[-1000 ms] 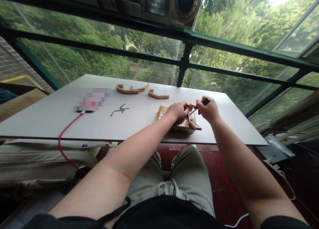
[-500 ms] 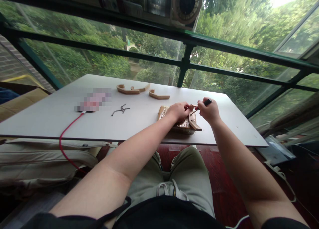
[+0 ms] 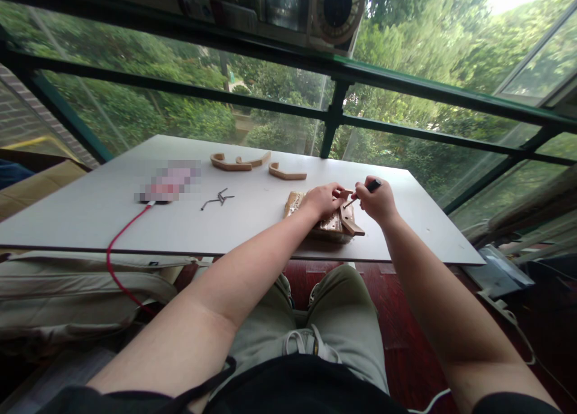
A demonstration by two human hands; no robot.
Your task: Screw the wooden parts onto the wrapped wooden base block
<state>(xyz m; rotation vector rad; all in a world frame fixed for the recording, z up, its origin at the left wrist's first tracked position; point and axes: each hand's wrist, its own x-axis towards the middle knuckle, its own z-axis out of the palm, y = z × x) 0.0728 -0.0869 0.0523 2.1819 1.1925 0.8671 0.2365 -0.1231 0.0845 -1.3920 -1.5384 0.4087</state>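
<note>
My right hand [image 3: 378,201] is closed round the black handle of a screwdriver [image 3: 374,185]. The tool's thin shaft slants down to the left, and its tip is at the face of a curved wooden hook [image 3: 349,219] with a dark hole in it. My left hand [image 3: 325,201] grips the upper part of that hook with bent fingers, which partly hide it. Under the hook and my left hand lies a block wrapped in shiny brown plastic [image 3: 294,202], near the table's front edge. Whether the tip sits in a screw is too small to tell.
Several more curved wooden hooks [image 3: 288,175] lie at the back of the white table [image 3: 252,216]. Left of the block are dark metal hex keys [image 3: 218,199]. A blurred-out phone [image 3: 169,184] with a red cable [image 3: 109,255] lies farther left. A green-framed window [image 3: 333,110] stands behind.
My right hand and the screwdriver have shifted very slightly to the left. My left hand, the block and the other things look the same.
</note>
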